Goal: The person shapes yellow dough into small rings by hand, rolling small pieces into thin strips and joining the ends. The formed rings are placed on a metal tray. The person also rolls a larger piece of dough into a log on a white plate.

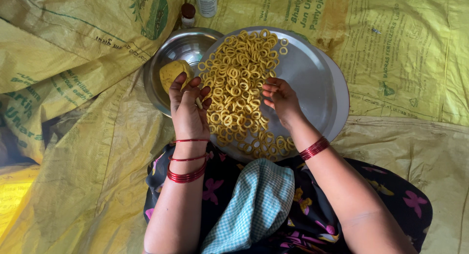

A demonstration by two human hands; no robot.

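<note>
My left hand (188, 107) hovers over the left edge of a round steel plate (312, 73) and pinches a small bit of yellow dough between its fingertips. A yellow dough lump (172, 73) sits just beyond that hand, inside a steel bowl (183, 46). Several small yellow dough rings (239, 78) cover the plate's left half. My right hand (281, 100) rests over the rings near the plate's middle, fingers curled and apart, holding nothing that I can see. Red bangles circle both wrists.
Yellow printed sacks (400, 53) cover the floor all around. A small brown-capped bottle (187, 14) and a white container (206, 2) stand behind the bowl. A blue-checked cloth (259, 205) lies on my lap over a dark flowered dress.
</note>
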